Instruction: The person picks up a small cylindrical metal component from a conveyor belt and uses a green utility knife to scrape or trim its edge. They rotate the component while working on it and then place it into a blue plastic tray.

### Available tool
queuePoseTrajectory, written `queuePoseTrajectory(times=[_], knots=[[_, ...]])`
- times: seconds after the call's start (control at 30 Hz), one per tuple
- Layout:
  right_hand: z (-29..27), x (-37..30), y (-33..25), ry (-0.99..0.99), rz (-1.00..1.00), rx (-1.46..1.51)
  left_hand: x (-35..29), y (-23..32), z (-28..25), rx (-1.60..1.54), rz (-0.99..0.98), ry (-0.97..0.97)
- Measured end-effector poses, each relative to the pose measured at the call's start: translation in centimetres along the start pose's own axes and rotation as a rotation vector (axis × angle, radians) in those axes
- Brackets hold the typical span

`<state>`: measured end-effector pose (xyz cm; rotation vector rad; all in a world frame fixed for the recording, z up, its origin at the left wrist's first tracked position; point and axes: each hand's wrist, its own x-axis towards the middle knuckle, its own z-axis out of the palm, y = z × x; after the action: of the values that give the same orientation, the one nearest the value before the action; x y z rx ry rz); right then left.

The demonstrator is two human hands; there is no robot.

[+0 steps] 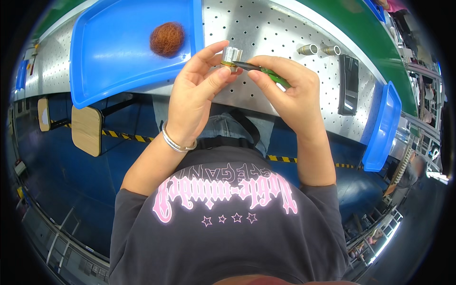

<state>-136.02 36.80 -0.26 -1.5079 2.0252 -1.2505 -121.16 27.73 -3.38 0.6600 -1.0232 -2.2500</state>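
Over the perforated metal worktop [259, 23], my left hand [192, 92] grips a short, silvery metal sleeve [232, 53] between thumb and fingers. A yellowish band runs around the sleeve's lower part. My right hand [297, 92] is closed around a green-handled tool [276, 78] with a dark, narrow, tapering end. That end reaches the sleeve beside the yellowish band; whether it is a blade or tweezers I cannot tell. Part of the handle is hidden by my right fingers.
A large blue tray [90, 52] at left holds a ball of copper-brown fibre [167, 39]. Two metal sleeves [308, 49] lie at right near a black rectangular case [348, 85]. Another blue tray [382, 128] stands at the far right. Stools [87, 130] stand below the worktop.
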Motion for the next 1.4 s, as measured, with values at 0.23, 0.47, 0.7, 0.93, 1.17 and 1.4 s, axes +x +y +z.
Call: queuePoseTrajectory(times=[0.23,0.47,0.7,0.93,1.17,1.4], knots=[[0.1,-0.11,0.09,0.011,-0.014,-0.008,-0.13,-0.06,-0.02,0.011,-0.005,0.014],[-0.03,-0.12,0.2,0.009,-0.015,-0.035,-0.13,-0.21,0.08,0.023,-0.011,0.024],[0.05,-0.2,0.53,0.025,-0.023,-0.006,-0.1,-0.21,0.26,0.026,-0.006,0.027],[-0.1,-0.2,0.63,0.008,-0.01,-0.009,-0.06,-0.3,0.3,0.028,0.0,0.032],[-0.13,-0.22,0.73,0.038,-0.021,0.025,0.01,-0.31,0.37,0.028,-0.004,0.02],[-0.16,-0.28,0.72,0.026,0.0,0.025,-0.01,-0.23,0.36,0.029,-0.006,0.018]])
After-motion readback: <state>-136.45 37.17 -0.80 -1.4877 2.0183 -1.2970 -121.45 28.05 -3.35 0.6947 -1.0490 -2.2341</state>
